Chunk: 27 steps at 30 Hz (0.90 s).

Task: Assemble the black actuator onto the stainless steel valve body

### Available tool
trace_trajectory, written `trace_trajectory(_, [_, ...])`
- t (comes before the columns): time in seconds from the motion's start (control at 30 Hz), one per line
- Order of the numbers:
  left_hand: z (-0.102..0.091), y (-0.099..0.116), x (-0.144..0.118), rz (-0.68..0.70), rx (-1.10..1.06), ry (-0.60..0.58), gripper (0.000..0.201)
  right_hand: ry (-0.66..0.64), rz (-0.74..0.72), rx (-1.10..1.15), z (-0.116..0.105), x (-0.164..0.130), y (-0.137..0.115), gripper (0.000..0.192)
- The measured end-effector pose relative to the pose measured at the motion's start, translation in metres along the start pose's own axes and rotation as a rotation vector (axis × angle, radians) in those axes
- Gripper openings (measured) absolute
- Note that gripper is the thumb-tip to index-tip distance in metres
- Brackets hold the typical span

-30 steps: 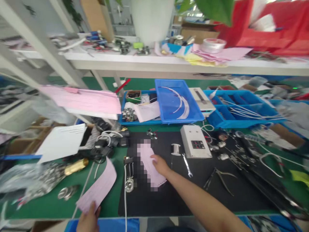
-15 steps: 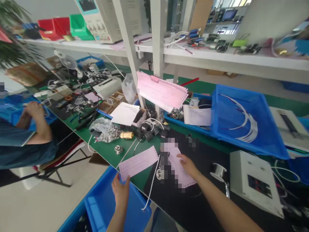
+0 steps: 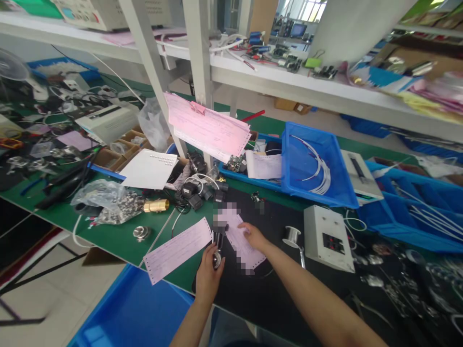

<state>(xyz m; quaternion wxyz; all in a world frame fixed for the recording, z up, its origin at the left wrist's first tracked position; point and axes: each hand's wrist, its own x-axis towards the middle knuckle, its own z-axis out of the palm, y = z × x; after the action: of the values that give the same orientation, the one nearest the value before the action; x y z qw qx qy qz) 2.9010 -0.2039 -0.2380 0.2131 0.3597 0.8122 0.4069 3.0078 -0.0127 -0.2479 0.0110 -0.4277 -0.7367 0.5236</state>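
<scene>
My left hand (image 3: 208, 275) is closed around a round silver metal part (image 3: 217, 260) at the front edge of the black mat; a dark piece extends just above it. My right hand (image 3: 254, 237) has its fingers bent on the right side of a pink printed sheet (image 3: 243, 243), gripping it on the mat. Parts of that sheet and its surroundings are pixelated. To the left of my left hand, a second pink printed sheet (image 3: 179, 250) lies flat on the green tabletop. Another silver metal part (image 3: 142, 233) sits farther left.
A solder spool (image 3: 291, 236) and a grey box (image 3: 328, 237) stand to the right. Behind are a blue bin (image 3: 347, 185) with white cables and clipped pink papers (image 3: 208, 126) on a post. A bag of small parts (image 3: 115, 202) and a brass cylinder (image 3: 156, 206) lie left.
My left hand has left the left pink sheet, moved right and closed on the round silver part. My right hand stays at its sheet. The view has turned right.
</scene>
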Motion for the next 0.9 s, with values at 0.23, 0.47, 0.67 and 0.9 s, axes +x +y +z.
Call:
trace_trajectory(0.23, [0.0, 0.003, -0.011, 0.043, 0.001, -0.037, 0.032, -0.158, -0.025, 0.063, 0.004, -0.003, -0.012, 0.044])
trace_trajectory(0.47, [0.018, 0.015, -0.007, -0.007, 0.044, -0.08, 0.03, -0.074, 0.036, 0.125, -0.003, -0.001, -0.01, 0.065])
trace_trajectory(0.67, [0.011, 0.015, -0.009, -0.013, -0.008, -0.126, 0.039, 0.058, 0.083, 0.125, -0.028, -0.024, 0.008, 0.028])
trace_trajectory(0.9, [-0.042, -0.039, -0.096, -0.298, -0.072, 0.051, 0.049, -0.071, 0.031, 0.088, -0.033, -0.113, 0.036, 0.034])
